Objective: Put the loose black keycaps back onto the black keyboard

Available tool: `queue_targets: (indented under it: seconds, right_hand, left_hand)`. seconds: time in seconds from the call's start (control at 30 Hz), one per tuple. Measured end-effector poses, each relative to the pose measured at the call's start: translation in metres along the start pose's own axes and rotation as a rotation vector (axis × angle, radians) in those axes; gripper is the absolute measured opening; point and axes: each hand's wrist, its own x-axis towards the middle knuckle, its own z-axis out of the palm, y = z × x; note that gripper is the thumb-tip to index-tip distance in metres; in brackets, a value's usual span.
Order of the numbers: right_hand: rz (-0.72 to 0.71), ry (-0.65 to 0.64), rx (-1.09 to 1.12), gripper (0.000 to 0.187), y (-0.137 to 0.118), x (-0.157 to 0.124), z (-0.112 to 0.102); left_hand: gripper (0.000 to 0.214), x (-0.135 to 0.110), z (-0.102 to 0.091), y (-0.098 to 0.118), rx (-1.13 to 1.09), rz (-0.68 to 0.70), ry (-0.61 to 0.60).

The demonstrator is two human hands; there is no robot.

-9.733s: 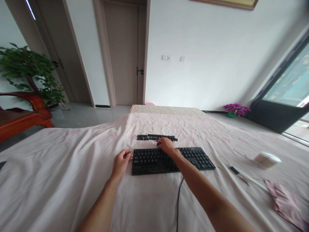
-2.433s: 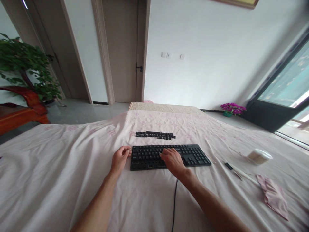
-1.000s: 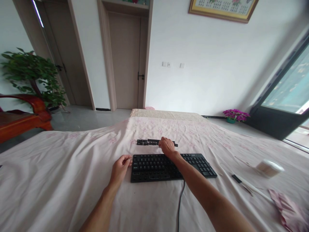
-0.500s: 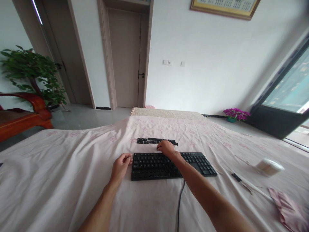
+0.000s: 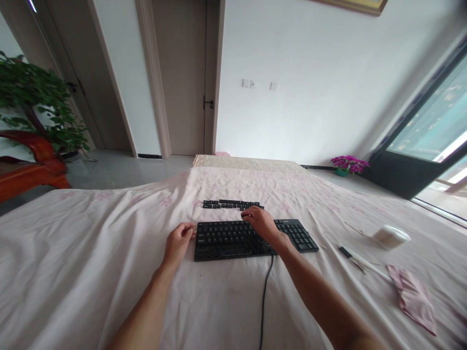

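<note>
A black keyboard (image 5: 226,239) lies on a pale pink bedsheet (image 5: 91,253), its black cable (image 5: 263,296) running toward me. Behind it a row of loose black keycaps (image 5: 222,204) sits on the sheet. My left hand (image 5: 177,243) rests at the keyboard's left edge with fingers curled against it. My right hand (image 5: 262,223) hovers over the upper middle of the keyboard, fingers bent and pinched together at the top row, just short of the keycap row; what they hold is too small to see.
To the right on the sheet lie a round white container (image 5: 388,236), a thin stick-like tool with a black end (image 5: 359,262) and a pink cloth (image 5: 414,296). A red wooden chair (image 5: 29,170) and green plant (image 5: 32,107) stand far left; flowers (image 5: 348,164) by the window.
My right hand went out to the keycap row a second ago and has come back over the keyboard's top rows. The left hand stayed at the keyboard's left edge.
</note>
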Motion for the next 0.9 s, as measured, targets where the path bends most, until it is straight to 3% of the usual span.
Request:
queue_targets:
  seconds: [0.13,0.27,0.9]
  right_hand:
    - [-0.058,0.029,0.017,0.022,0.003,-0.037,-0.005]
    - [-0.110,0.017,-0.069,0.019,0.001,-0.056,-0.001]
    - [-0.222,-0.001,-0.289,0.019,-0.010,-0.062,0.005]
  left_hand:
    - [0.031,-0.002,0.000,0.004,0.002,-0.012,0.006]
    - [0.033,-0.003,0.000,0.004,-0.005,0.000,0.007]
    - [0.033,-0.003,-0.001,0.001,0.014,0.001,0.010]
